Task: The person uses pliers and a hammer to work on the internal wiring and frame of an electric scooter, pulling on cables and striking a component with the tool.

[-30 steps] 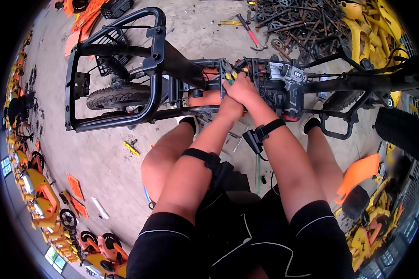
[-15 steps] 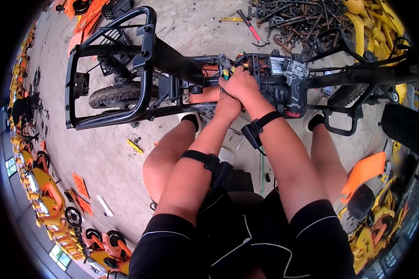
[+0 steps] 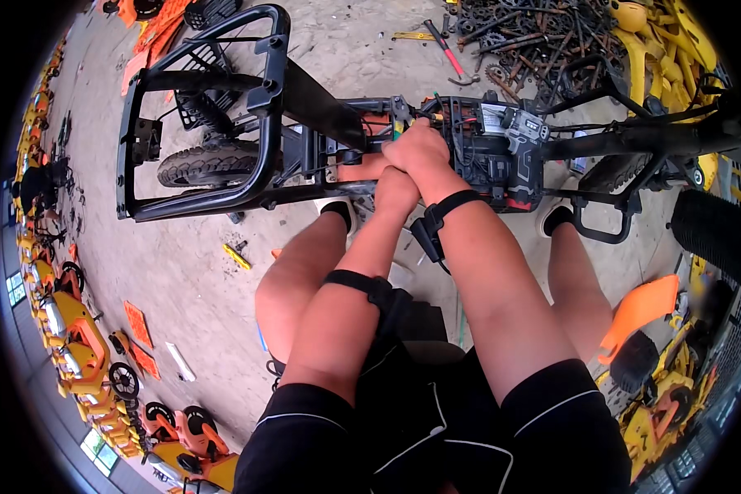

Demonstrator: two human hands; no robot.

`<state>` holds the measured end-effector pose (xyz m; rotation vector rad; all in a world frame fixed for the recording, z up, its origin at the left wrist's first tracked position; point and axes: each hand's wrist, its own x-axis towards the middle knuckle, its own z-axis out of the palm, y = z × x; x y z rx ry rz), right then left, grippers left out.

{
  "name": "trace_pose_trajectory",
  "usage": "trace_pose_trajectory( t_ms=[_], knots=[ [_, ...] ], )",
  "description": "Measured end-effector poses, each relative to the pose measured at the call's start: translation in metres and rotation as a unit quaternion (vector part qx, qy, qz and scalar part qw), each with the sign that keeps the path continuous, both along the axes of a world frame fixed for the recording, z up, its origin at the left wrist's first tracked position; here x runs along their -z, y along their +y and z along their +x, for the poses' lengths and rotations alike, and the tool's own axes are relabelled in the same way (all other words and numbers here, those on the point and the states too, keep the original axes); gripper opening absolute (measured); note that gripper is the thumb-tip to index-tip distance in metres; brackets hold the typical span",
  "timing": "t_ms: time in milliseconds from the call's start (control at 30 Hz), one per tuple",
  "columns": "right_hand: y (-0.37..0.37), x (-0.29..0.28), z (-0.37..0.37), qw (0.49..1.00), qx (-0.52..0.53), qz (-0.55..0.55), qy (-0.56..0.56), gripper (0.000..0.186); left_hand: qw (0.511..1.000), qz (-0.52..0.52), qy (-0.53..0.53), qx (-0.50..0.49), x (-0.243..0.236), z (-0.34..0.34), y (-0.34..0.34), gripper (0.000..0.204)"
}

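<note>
Across the middle lies a black vehicle frame [image 3: 273, 103], with a battery-like dark compartment and wires at its centre. Over this part my right hand [image 3: 420, 155] is closed around pliers [image 3: 399, 123] with green and yellow handles, their metal jaws pointing away from me into the frame. My left hand [image 3: 397, 193] is pressed against the right hand's near side, curled like a fist. Its fingers are mostly hidden, so what it grips cannot be made out. Just right of my hands, a grey and black cordless power tool [image 3: 525, 136] rests on the frame.
A knobbly tyre [image 3: 210, 165] sits within the frame's left part. Beyond are a red-handled hammer [image 3: 449, 53] and a heap of rusty metal parts [image 3: 543, 49]. A yellow tool [image 3: 237, 256] lies on the floor at left. An orange panel [image 3: 640, 315] is at right.
Both hands have shifted slightly left and the right hand now covers more of the pliers. The frame appears a little displaced in the view. The pliers are still held.
</note>
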<state>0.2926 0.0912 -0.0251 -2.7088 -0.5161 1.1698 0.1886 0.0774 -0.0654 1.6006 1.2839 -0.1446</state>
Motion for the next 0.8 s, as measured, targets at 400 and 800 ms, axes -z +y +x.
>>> trace_pose_trajectory(
  t_ms=[400, 800],
  knots=[
    [0.000, -0.009, 0.011, 0.998, -0.060, -0.004, -0.025, 0.075, 0.996, -0.038, -0.079, 0.033, -0.008, 0.010, -0.005, 0.056],
    [-0.006, -0.008, 0.030, 0.992, -0.125, -0.002, -0.020, 0.070, 0.978, -0.161, -0.125, -0.042, 0.014, 0.036, -0.025, 0.066]
  ],
)
